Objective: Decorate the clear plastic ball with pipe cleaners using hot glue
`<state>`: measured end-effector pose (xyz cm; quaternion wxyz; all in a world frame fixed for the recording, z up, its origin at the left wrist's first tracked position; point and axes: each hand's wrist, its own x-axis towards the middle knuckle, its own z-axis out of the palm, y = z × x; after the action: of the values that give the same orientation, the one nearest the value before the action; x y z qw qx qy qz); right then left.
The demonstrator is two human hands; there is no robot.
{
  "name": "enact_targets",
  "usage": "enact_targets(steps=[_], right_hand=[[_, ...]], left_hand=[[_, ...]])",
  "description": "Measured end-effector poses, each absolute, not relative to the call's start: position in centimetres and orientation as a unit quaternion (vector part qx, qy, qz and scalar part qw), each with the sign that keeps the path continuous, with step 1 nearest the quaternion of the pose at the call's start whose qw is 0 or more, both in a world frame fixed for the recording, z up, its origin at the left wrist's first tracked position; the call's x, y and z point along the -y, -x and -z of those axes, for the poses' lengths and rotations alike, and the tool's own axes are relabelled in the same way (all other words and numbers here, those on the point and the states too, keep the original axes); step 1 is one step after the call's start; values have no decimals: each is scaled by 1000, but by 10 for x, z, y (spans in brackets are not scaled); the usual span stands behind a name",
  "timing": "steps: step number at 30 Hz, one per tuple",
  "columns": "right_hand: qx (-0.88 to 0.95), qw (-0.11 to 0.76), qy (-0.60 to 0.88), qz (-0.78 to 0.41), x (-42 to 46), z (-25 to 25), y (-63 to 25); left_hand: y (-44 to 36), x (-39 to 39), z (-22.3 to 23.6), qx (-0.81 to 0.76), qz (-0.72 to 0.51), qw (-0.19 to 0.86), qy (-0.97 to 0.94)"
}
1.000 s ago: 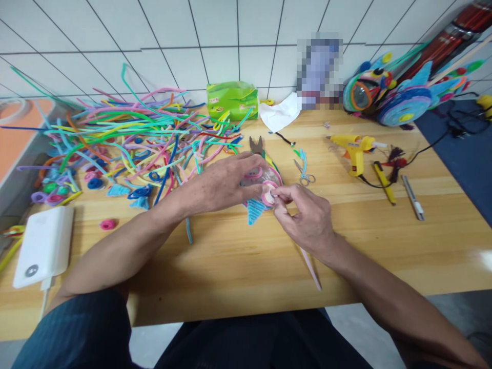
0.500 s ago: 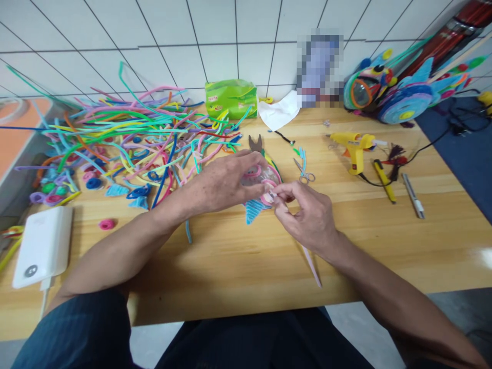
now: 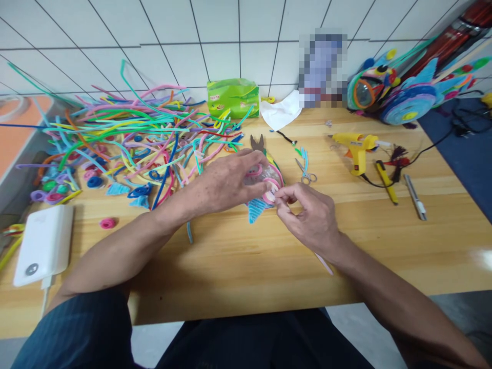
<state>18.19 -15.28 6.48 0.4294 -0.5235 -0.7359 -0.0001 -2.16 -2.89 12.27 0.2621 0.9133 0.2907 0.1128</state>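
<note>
"What's the setting?"

"A wood-grain table (image 3: 238, 266) against a white tiled wall (image 3: 219, 25). Clocking from the craft piece (image 3: 270, 177), mid-table under both hands, the wall is at twelve."

"And the fingers?"

"The left hand (image 3: 228, 179) spreads thumb and fingers around the piece, holding it. The right hand (image 3: 309, 212) pinches a pink pipe cleaner (image 3: 324, 264) at its edge."

"Counts?"

"One pliers (image 3: 257, 143) at twelve, one scissors (image 3: 308, 178) and two cutters (image 3: 386, 183) at three, one glue gun (image 3: 358, 154) at two. The loose pipe cleaners (image 3: 134, 122) at ten are too tangled to count."

"Any writing?"

"Lettering on the green packet (image 3: 233, 98) at eleven, too blurred to read."
</note>
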Motion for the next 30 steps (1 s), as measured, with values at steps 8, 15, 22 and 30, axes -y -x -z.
enact_targets(steps=[8,15,22,30], right_hand=[[753,419,506,33,152,-64,-181],[762,421,491,31,154,-62,-173],[768,422,480,44,152,-63,-174],[765,420,484,64,139,-74,-201]], left_hand=[[24,27,-128,-296,-78,228,-924],[28,18,-142,-271,-27,275,-922],[24,-5,-128,-219,8,434,-874],[12,15,-104,-283,-186,449,-827]])
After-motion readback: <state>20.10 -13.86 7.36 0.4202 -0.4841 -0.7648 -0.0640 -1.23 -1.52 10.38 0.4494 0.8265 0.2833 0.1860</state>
